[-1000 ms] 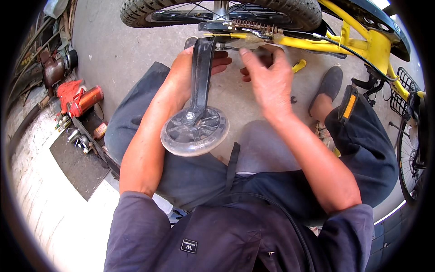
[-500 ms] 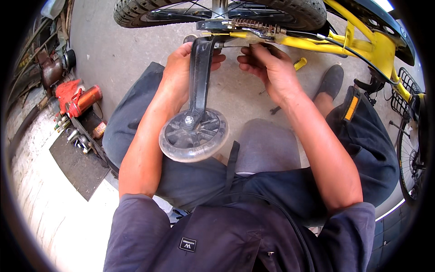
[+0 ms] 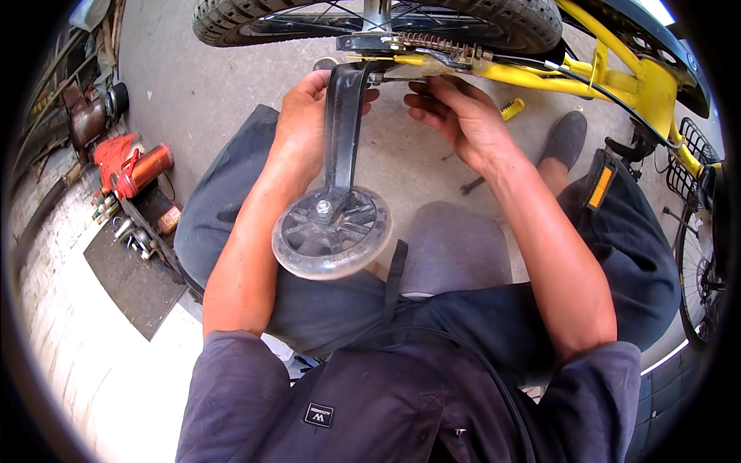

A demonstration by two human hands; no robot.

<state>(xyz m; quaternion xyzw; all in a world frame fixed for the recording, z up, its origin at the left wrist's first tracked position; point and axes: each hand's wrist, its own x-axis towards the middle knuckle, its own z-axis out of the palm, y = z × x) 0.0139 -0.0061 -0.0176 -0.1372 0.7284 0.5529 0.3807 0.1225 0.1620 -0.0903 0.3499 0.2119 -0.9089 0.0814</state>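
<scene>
A training wheel (image 3: 332, 235) with a clear rim hangs from its black bracket (image 3: 343, 127), attached beside the hub of a yellow bicycle (image 3: 540, 79). My left hand (image 3: 299, 116) is wrapped behind the upper bracket, its fingertips showing on the right side; the bracket hides most of its grip. Under the coil spring (image 3: 436, 42), a thin metal rod (image 3: 403, 79) runs level from near the axle. At the rod's right end is my right hand (image 3: 471, 116), thumb and forefinger closed together, the other fingers curled. Exactly how the fingertips meet the rod is hard to see.
The bicycle's tyre (image 3: 255, 31) spans the top. On the floor lie a yellow-handled tool (image 3: 511, 109) and a dark wrench (image 3: 471, 185). At left are a red-orange cylinder (image 3: 147, 170) and a tray of parts (image 3: 139, 239). Another bicycle wheel (image 3: 695, 270) stands at right.
The training wheel has shifted very slightly right and down. My left fingertips show a little less beyond the bracket. My right hand stays almost in place.
</scene>
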